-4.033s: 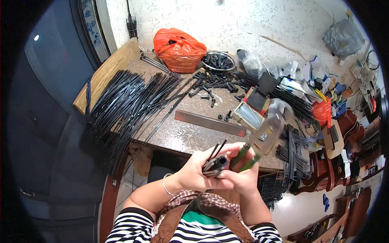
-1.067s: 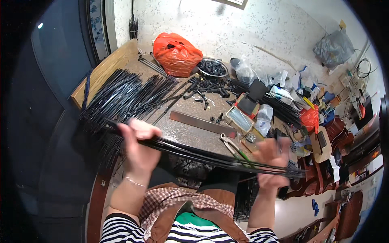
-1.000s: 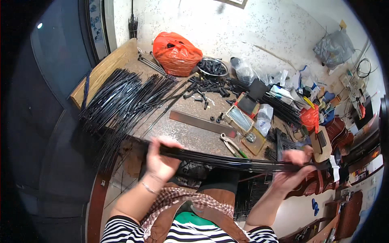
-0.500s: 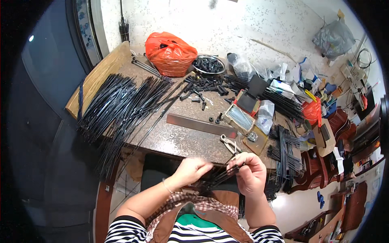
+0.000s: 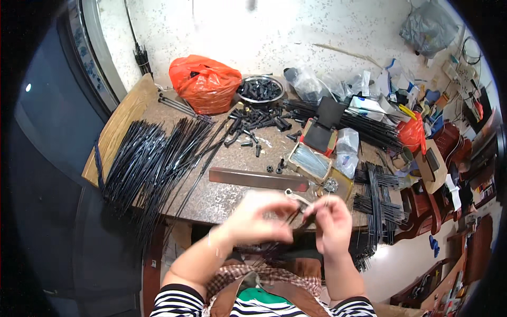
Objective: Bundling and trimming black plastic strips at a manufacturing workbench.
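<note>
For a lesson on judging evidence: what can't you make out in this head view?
- Left hand: motion-blurred, so its grip is unclear.
- Thin black rods between the hands: partly hidden by the right hand.
- Bowl: the dark parts in it are too small to identify.
- Orange bag: opaque, contents hidden.
- Clutter at the table far right: bent and shrunk by the fisheye rim.

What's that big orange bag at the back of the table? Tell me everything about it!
The orange bag is thin, shiny, crinkled plastic, bulging and slumped on the stone-look table near the wall. Its top is bunched, with a small dark gap. A metal bowl of dark parts sits beside it; thin black rods lie against its left side.
</note>
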Motion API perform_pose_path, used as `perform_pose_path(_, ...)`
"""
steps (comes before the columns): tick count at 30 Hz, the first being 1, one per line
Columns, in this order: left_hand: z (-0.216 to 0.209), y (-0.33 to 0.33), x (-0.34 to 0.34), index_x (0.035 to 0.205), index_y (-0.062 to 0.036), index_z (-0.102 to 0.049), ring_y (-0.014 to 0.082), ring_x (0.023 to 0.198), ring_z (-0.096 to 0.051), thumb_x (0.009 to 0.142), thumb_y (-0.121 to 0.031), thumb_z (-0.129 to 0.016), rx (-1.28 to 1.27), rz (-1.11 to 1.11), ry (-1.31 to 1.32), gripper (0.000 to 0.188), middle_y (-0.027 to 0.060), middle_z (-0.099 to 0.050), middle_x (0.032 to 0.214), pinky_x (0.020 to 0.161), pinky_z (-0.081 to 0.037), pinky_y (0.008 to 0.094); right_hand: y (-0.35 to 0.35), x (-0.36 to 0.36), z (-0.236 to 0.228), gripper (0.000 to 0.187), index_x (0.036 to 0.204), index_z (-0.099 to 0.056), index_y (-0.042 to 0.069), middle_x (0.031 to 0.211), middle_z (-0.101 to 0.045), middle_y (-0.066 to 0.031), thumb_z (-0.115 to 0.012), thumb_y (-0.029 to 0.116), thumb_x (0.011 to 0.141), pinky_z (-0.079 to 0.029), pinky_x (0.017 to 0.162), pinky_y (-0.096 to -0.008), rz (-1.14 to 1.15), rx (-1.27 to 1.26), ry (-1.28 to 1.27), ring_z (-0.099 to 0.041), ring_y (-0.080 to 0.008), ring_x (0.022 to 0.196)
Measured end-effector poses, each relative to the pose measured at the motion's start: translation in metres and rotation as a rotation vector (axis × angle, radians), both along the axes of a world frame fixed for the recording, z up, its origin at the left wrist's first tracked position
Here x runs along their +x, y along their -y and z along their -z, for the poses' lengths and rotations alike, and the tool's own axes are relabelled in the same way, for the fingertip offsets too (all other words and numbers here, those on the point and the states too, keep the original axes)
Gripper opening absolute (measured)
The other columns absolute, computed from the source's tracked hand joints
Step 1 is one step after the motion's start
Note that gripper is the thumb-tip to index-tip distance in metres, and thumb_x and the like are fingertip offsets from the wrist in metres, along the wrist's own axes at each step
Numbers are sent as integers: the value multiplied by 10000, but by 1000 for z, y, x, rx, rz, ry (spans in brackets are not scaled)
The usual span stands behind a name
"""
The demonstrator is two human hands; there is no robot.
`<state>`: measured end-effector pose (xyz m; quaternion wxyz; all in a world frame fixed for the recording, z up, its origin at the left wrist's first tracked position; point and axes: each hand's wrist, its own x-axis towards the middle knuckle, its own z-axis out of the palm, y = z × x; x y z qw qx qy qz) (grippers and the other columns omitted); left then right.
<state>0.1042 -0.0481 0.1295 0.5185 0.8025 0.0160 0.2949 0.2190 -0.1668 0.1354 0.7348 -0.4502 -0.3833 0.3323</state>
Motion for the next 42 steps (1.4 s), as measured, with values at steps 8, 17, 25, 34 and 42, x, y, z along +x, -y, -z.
perform_pose_path(8,59,-82,71,631,-6,-567,299,638,-528,562,-153,-547,724,-560,-696,164,192,-532,701,599,-433,342,-9,21,-27,133,841,-542,11,721,-545,-12,-533,74,724,-398,526,-170,54,-116,-304,-516,-78,618)
perform_pose_path(17,-2,-3,-3,895,16,-526,172,733,-550,679,0,-526,-1137,119,192,216,157,-533,898,615,-455,232,21,-4,-28,107,827,-470,-4,758,-534,-77,-483,71,751,-432,658,-271,-86,-82,-218,-533,-159,692)
perform_pose_path(25,-25,67,-82,851,37,-531,212,829,-517,656,26,-546,-958,353,406,196,175,-510,931,717,-427,277,56,-92,-38,127,829,-480,4,811,-511,-55,-515,76,731,-368,710,-233,-411,41,-222,-479,-115,770)
perform_pose_path(34,-16,84,-107,713,9,-530,211,752,-509,612,-53,-623,-941,226,297,151,161,-512,821,685,-418,292,69,-114,-19,132,816,-469,1,738,-508,-59,-533,8,700,-446,608,-264,-335,-37,-243,-522,-141,673)
perform_pose_path(42,-15,71,-99,785,35,-573,199,766,-492,626,-41,-580,-762,201,187,177,149,-501,825,681,-407,274,57,-102,-3,171,812,-428,0,775,-495,-69,-547,13,690,-454,611,-277,-224,24,-185,-523,-159,680)
